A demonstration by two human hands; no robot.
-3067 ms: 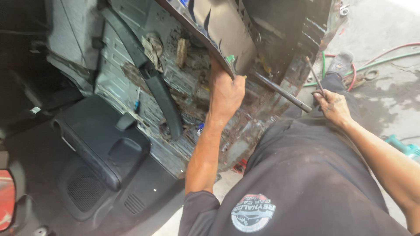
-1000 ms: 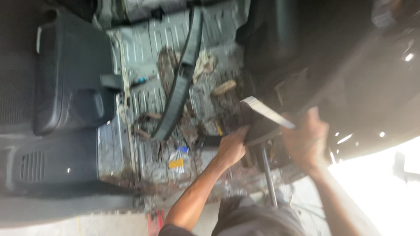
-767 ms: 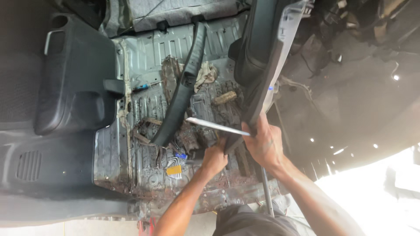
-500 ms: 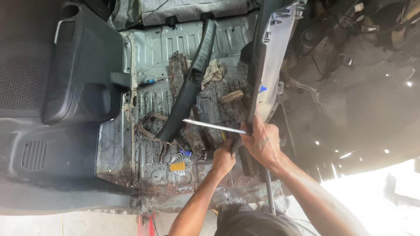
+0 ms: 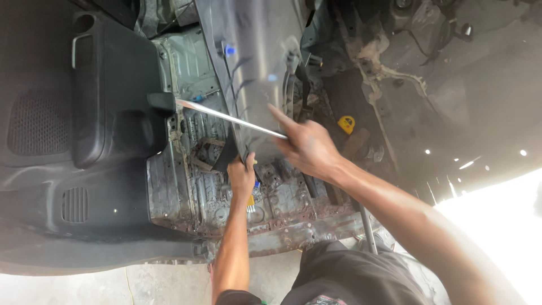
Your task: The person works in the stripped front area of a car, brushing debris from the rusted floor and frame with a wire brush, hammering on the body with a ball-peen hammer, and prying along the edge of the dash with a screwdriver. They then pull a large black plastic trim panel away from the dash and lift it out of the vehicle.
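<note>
The left hand (image 5: 241, 175) is clenching the lower edge of a big grey panel (image 5: 254, 62), probably to keep it from sliding down. The right hand (image 5: 307, 148) is closing around a thin metal rod (image 5: 226, 117), which is reaching away from that grip to the black console (image 5: 113, 96). Below the left grip the rusty floor (image 5: 271, 197) is lying bare, giving some room.

Rusty bare-metal floor pan (image 5: 226, 192); matt black plastic trim (image 5: 113, 96).
</note>
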